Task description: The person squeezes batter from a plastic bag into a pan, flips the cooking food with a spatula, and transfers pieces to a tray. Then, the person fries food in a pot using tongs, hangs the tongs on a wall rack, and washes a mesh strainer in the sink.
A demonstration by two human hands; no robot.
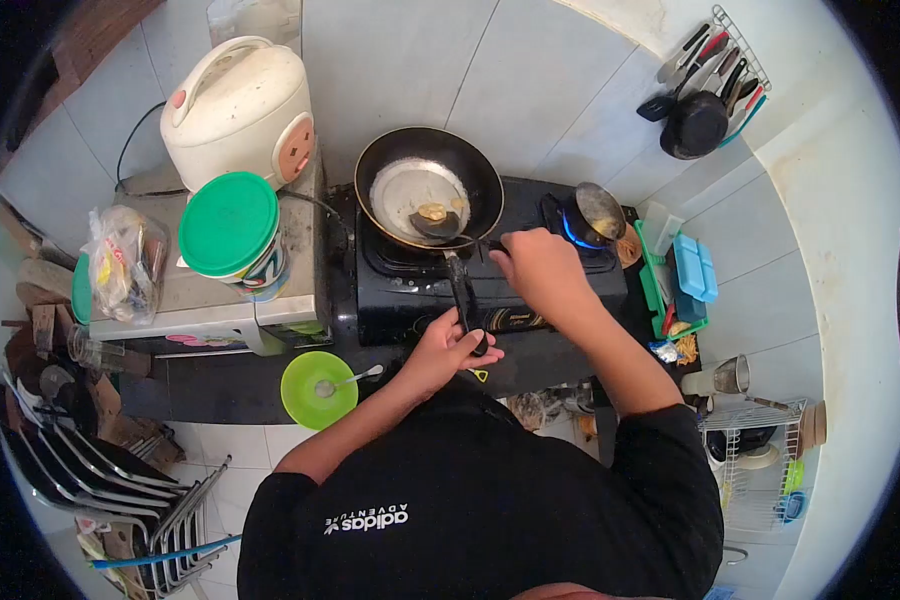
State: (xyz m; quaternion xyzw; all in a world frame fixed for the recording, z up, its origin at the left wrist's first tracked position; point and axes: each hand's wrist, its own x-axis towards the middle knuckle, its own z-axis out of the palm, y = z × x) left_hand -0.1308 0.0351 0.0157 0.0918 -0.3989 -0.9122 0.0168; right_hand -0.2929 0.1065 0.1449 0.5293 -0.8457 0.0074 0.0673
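A black frying pan (485,185) sits on the left burner of the gas stove (400,320), with a shiny, wet-looking patch on its base. My left hand (440,357) is closed round the pan's black handle (461,290). My right hand (542,270) grips a dark spatula (435,228), whose head lies inside the pan. A small, pale brown lump of food (432,211) rests at the spatula's head, and a smaller bit lies beside it. The spatula's grip is mostly hidden in my fist.
A blue flame (576,232) burns on the right burner, under a small pot (600,210). Left of the stove stand a rice cooker (240,100) and a green-lidded tub (229,222). A lime bowl (305,405) with a spoon (350,380) sits near the counter's front.
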